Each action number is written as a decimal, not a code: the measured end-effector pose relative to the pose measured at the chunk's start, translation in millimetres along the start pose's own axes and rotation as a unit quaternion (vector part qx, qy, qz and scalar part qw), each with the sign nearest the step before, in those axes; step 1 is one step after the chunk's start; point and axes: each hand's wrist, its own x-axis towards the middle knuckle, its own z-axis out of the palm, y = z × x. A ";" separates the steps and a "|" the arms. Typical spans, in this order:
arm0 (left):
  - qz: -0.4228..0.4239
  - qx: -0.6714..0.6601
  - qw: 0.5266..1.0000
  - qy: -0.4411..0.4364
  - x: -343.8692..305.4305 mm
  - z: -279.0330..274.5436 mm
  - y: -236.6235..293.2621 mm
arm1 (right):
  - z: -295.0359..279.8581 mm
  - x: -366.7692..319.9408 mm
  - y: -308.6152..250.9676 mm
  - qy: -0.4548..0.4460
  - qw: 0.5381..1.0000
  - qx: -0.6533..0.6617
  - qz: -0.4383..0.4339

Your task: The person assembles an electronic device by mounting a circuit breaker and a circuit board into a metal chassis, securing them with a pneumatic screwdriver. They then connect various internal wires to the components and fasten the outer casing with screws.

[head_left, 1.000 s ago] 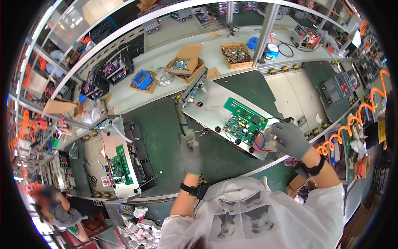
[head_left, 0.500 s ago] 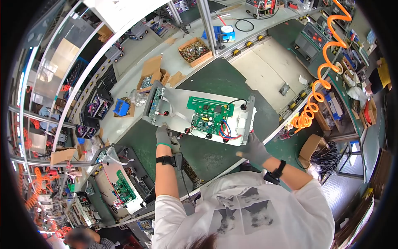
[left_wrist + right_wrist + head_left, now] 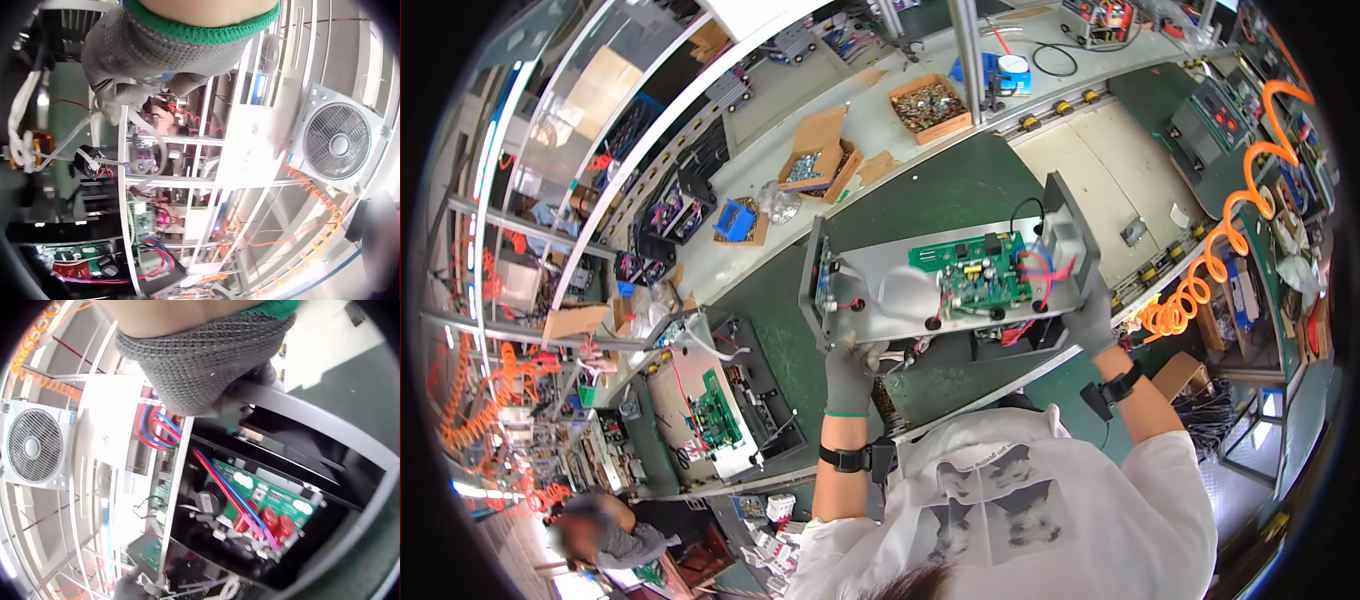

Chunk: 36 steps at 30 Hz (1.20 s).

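Note:
A grey metal chassis (image 3: 808, 290) with upright end panels is between my two hands over the green bench mat. Its metal plate (image 3: 890, 318) carries a green circuit board (image 3: 985, 272) with red and blue wires. My gloved left hand (image 3: 850, 378) grips the chassis's near left corner, fingers curled at the plate edge in the left wrist view. At the other end, my gloved right hand (image 3: 1090, 322) holds the right end panel (image 3: 312, 415) by its rim. Under the plate, the right wrist view shows a second green board (image 3: 284, 500) with red round parts. A white ribbon cable (image 3: 880, 290) looks blurred.
Another chassis with a green board (image 3: 718, 410) sits on the left of the bench. Cardboard boxes of small hardware (image 3: 930, 108) and a blue bin (image 3: 736, 220) line the back shelf. An orange coiled hose (image 3: 1235, 225) hangs at right. A person (image 3: 605, 535) is at lower left.
My left hand has come up from the mat to the chassis's left corner. My right hand has shifted from the wires to the end panel. The chassis has turned squarer and tilted, showing its underside.

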 end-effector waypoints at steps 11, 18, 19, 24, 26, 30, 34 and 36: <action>-0.148 -0.071 0.985 -0.051 60.2 11.3 20.8 | 1.9 95.6 2.1 -0.186 0.952 -0.184 0.160; 0.028 0.319 0.945 -0.062 58.9 13.3 -10.2 | 13.2 97.3 10.0 -0.171 0.947 -0.181 0.204; 0.125 0.422 0.897 -0.033 45.6 20.4 -15.7 | 12.3 94.2 4.1 -0.159 0.946 -0.201 0.197; 0.413 0.439 0.798 -0.013 2.0 47.5 -55.0 | -1.3 63.8 4.7 -0.188 0.948 -0.127 0.224; 0.450 0.481 0.751 -0.049 -16.8 59.0 -52.7 | -1.3 51.3 7.6 -0.177 0.948 -0.167 0.204; 0.470 0.572 0.630 -0.234 -24.8 61.7 -65.6 | 0.9 31.7 11.8 -0.158 0.946 -0.245 0.139; 0.390 0.592 0.586 -0.392 -12.1 66.0 -68.4 | 2.3 31.4 0.4 -0.165 0.934 -0.284 0.143; 0.294 0.574 0.634 -0.427 -7.0 69.3 -58.5 | 1.2 33.1 -0.4 -0.171 0.926 -0.303 0.148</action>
